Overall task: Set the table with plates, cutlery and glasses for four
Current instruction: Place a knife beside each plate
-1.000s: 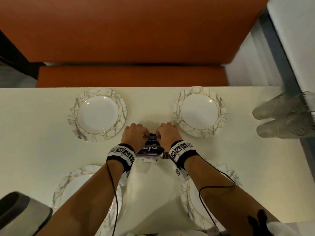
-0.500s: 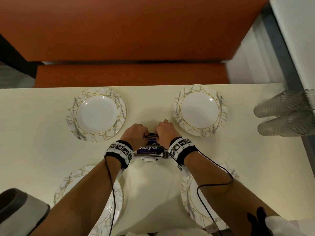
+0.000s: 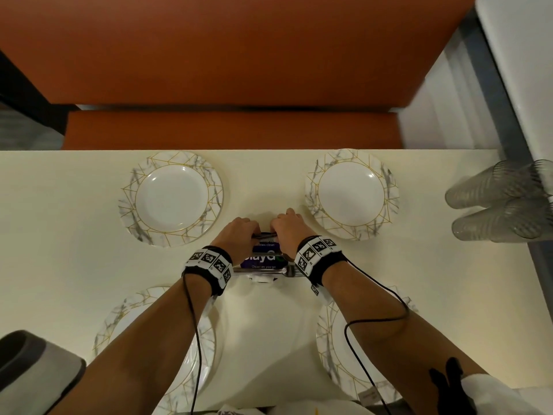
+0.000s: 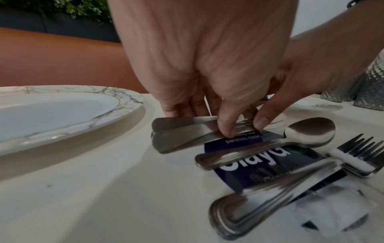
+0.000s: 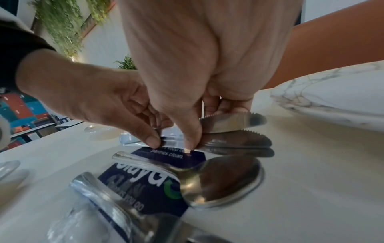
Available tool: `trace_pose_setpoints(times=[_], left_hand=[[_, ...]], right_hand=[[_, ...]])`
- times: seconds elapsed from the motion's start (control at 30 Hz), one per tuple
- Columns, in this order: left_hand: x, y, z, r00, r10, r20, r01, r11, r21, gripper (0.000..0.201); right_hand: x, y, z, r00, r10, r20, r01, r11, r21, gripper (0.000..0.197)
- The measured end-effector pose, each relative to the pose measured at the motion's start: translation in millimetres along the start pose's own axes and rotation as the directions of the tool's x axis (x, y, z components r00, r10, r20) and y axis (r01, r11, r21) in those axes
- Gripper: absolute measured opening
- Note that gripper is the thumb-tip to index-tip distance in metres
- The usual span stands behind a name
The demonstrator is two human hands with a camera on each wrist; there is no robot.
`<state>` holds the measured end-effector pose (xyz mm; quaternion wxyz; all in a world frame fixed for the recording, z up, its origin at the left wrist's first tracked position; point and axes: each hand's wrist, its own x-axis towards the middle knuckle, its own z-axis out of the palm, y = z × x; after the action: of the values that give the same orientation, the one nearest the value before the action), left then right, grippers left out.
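Marble-patterned plates with gold lines mark your four places: the two nearest ones, the near left plate (image 3: 119, 324) and the near right plate (image 3: 332, 348), lie partly under your forearms. Between all four sits a dark blue card (image 3: 263, 259) with white lettering, and that is your landmark. On its near edge lies a bundle of forks (image 4: 361, 152) held by a white band, handles pointing left of the card. Just beyond them a spoon (image 5: 220, 180) rests across the card, bowl to the right. At the card's far edge both your hands meet on a stack of knives (image 4: 182, 134): your left hand (image 3: 236, 238) pinches the handle end with thumb and fingertips, and your right hand (image 3: 287, 232) pinches the stack near the serrated blades, which point right. The knives sit low over the card; you cannot tell whether they touch it. Beyond the card lie the far left plate (image 3: 172, 199) and the far right plate (image 3: 351, 194). Well to the right of the card, clear ribbed glasses (image 3: 502, 202) lie on their sides at the edge of the cream table (image 3: 59, 250).
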<state>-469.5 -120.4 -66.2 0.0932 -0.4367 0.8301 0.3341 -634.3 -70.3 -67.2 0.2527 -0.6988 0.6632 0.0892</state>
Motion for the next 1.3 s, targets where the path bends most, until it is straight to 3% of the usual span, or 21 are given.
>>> trace_pose_setpoints(times=[0.17,0.3,0.37,0.43,0.5,0.53,0.6,0.7,0.8,0.93,1.03,1.1,1.17,1.3], left_hand=[[-5,-5,-3,0.998,0.023,-0.054,-0.026,0.998,-0.056,0.023],[-12,-7,-19,0.989,-0.060,-0.133,0.036,0.984,-0.173,0.018],[-18,-7,-29,0.974,-0.128,-0.185,0.070,0.954,-0.290,0.015],[-27,-8,-37,0.950,-0.209,-0.231,0.087,0.890,-0.448,0.012],[-38,-9,-41,0.925,-0.298,-0.237,0.104,0.796,-0.596,0.012],[-44,-9,-42,0.914,-0.329,-0.236,0.104,0.754,-0.649,0.012],[-55,-9,-43,0.905,-0.362,-0.224,0.088,0.675,-0.733,0.013],[-73,-8,-38,0.898,-0.395,-0.193,0.069,0.560,-0.825,0.013],[-94,-6,-32,0.915,-0.360,-0.183,0.036,0.523,-0.851,0.019],[-132,-10,-23,0.942,-0.295,-0.161,0.000,0.479,-0.878,0.027],[-160,-23,-11,0.922,-0.340,-0.183,0.006,0.487,-0.873,0.018],[-163,-25,-8,0.910,-0.381,-0.165,0.025,0.447,-0.894,0.013],[-183,-33,-1,0.897,-0.419,-0.145,0.034,0.392,-0.919,0.012],[-222,-60,16,0.889,-0.440,-0.129,0.061,0.393,-0.918,0.013]], right_hand=[[5,-2,-15,0.995,-0.044,-0.093,0.035,0.995,-0.099,0.018],[8,-7,-35,0.962,-0.063,-0.267,0.040,0.995,-0.089,0.011],[9,-10,-45,0.901,-0.028,-0.433,0.012,0.999,-0.040,0.023],[7,-13,-57,0.798,0.086,-0.596,-0.035,0.995,0.097,0.038],[3,-19,-66,0.684,0.275,-0.676,-0.056,0.943,0.327,0.045],[1,-22,-67,0.652,0.372,-0.660,-0.036,0.886,0.463,0.047],[-3,-32,-66,0.694,0.495,-0.523,0.004,0.723,0.691,0.046],[-10,-50,-57,0.853,0.475,-0.215,-0.052,0.488,0.871,0.038],[-21,-72,-47,0.914,0.372,-0.160,-0.021,0.440,0.898,0.026],[-40,-105,-30,0.920,0.356,-0.164,0.011,0.395,0.919,0.016],[-56,-125,-11,0.911,0.383,-0.154,0.015,0.342,0.939,0.006],[-59,-120,-2,0.893,0.430,-0.134,-0.002,0.301,0.954,0.006],[-73,-128,16,0.886,0.451,-0.110,-0.051,0.331,0.942,0.011],[-105,-145,64,0.878,0.475,-0.062,-0.168,0.428,0.888,0.010]])
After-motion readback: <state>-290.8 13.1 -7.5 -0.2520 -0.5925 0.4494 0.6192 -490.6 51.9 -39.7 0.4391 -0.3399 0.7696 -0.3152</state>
